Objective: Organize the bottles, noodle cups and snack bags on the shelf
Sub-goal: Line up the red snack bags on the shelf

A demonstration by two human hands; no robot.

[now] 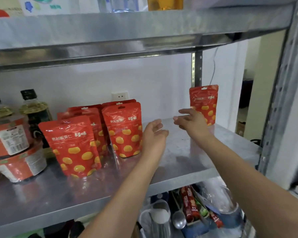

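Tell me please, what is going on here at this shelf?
A person is sorting a metal shelf. Both hands are open and hold nothing. The left hand is beside the group of red snack bags in the middle. The right hand reaches toward a single snack bag standing apart at the back right; I cannot tell whether it touches it. At the left stand bottles and stacked noodle cups.
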